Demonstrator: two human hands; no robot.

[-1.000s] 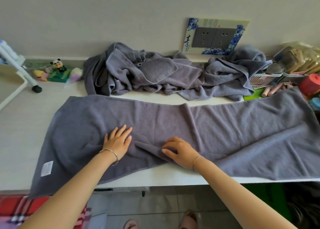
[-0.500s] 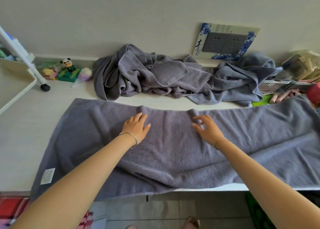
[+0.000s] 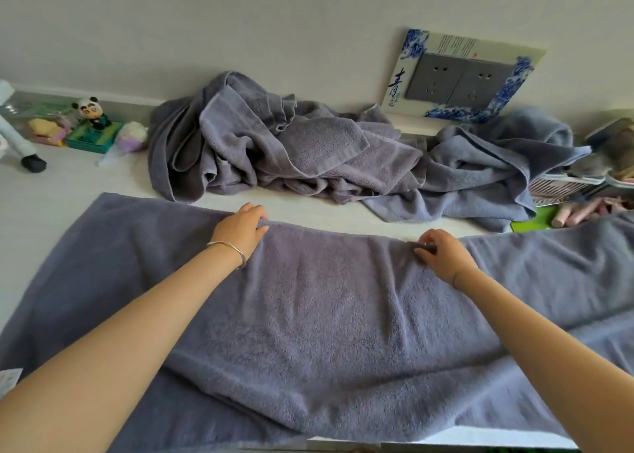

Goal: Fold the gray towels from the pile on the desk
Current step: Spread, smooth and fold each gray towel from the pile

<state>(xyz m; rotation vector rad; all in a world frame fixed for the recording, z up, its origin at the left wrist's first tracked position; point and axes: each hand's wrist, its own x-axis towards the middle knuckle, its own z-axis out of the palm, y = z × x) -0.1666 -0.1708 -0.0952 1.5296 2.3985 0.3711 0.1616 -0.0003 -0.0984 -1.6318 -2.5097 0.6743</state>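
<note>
A long gray towel [image 3: 336, 315] lies spread across the white desk [image 3: 68, 192], its near edge hanging over the front. My left hand [image 3: 242, 228] grips the towel's far edge left of centre, fingers curled over it. Right of centre, my right hand [image 3: 441, 252] pinches the same far edge between thumb and fingers. Behind them, a crumpled pile of gray towels [image 3: 308, 150] sits against the wall.
A panda figurine [image 3: 90, 111] and small toys stand at the back left. A wall socket panel [image 3: 459, 78] is above the pile. A basket and pink items [image 3: 576, 192] crowd the right side. A white label [image 3: 8, 379] shows at the towel's near left.
Both hands slid from the towel's middle up to its far edge and closed on it. The camera moved closer to the desk.
</note>
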